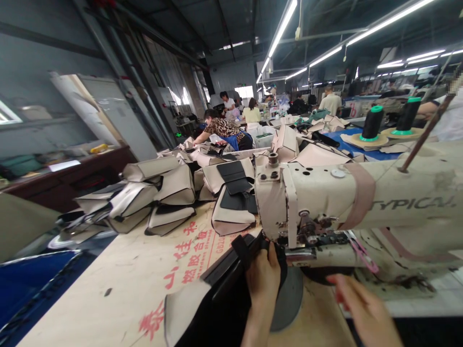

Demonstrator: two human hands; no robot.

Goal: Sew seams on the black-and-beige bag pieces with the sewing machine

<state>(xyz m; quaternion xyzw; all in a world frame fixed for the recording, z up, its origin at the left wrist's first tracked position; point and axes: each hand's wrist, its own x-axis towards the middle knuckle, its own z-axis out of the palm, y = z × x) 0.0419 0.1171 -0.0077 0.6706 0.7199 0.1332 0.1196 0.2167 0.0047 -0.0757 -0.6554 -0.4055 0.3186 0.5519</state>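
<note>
My left hand (263, 277) grips the edge of a black-and-beige fabric piece (213, 299) and presses it up under the head of a cream sewing machine (325, 193). A black strap (241, 250) on the piece sticks up just left of the fingers. My right hand (356, 301) hovers to the right, below the machine arm. It is blurred, with its fingers stretched toward the needle area (307, 238).
Stacks of beige and black sewn pieces (159, 193) cover the plywood table (126, 284) behind and to the left. Two black thread cones (372, 123) stand behind the machine. Other people work at tables farther back. A blue bin (32, 279) sits at the left.
</note>
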